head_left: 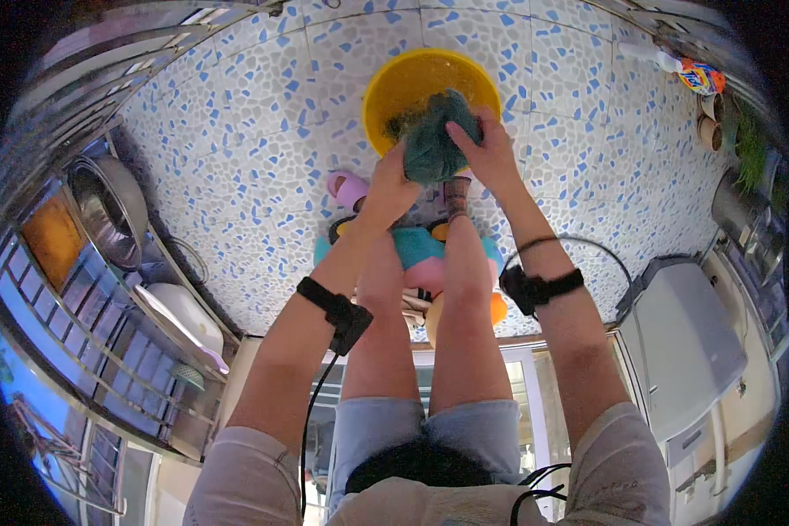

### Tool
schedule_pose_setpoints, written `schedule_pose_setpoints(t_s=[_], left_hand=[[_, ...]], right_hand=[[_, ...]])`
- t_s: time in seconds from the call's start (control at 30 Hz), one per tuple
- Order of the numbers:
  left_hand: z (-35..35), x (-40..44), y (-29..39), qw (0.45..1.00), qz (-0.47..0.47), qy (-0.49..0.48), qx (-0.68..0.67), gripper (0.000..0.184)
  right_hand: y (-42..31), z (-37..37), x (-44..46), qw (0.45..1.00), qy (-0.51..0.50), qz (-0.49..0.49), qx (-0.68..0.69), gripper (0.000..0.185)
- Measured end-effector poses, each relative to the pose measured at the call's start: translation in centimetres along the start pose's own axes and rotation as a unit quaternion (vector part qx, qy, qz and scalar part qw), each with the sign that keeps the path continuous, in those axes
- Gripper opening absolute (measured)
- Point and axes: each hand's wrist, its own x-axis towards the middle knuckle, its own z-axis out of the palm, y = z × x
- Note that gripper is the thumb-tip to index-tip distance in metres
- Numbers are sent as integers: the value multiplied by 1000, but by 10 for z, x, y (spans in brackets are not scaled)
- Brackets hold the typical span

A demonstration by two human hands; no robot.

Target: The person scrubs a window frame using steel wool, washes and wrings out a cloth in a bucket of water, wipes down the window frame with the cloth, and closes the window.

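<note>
Left grip (394,182) and right grip (491,156) pinch a bunched dark-green cloth (440,140) over the near rim of a yellow basin (399,79); a loosened hold could drop it outside, and overhanging folds, if wet, could drip onto the tiled floor (570,167).

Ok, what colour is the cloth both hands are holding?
The cloth is dark bluish green, showing best in the head view.

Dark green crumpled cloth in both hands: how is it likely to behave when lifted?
Probably floppy: the cloth bunches in soft folds between the left hand and right hand. Possibly heavy for its size if soaked, as it is held at the round yellow basin, though wetness is unclear.
</note>
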Motion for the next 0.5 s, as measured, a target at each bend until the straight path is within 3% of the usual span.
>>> schedule_pose_setpoints(t_s=[0.03, 0.1, 0.17, 0.23, 0.3, 0.33, 0.37, 0.4, 0.43, 0.5], left_hand=[[-1, -2, 10, 1000, -4, 0, 8, 45], [-4, -2, 27, 1000, -6, 0, 17, 42], [-8, 1, 42, 989, -31, -52, 133, 36], [-11, 2, 61, 983, -40, -69, 163, 37], [-10, 1, 75, 976, -47, -86, 192, 39], [-9, -1, 79, 969, -57, -106, 213, 45], [-8, -4, 82, 961, -67, -126, 235, 51], [-6, -8, 81, 961, -66, -126, 235, 51], [-3, -14, 77, 968, -45, -127, 210, 57], [1, -27, 73, 974, -25, -129, 184, 64]], right_hand=[[15, 9, 4, 1000, 2, 0, 1, 42], [29, 20, 8, 987, 30, -5, -158, 46], [32, 22, -1, 986, 59, 8, -153, 53], [35, 23, -10, 985, 85, 21, -150, 59], [37, 23, -15, 979, 18, 92, 184, 63], [18, 15, -20, 979, 19, 91, 183, 63], [-2, 5, -27, 891, -65, 291, 342, 61], [-18, 0, -34, 731, -145, 469, 474, 60], [-21, 1, -39, 731, -145, 469, 475, 60], [-25, 6, -44, 582, -251, 412, 654, 52]])
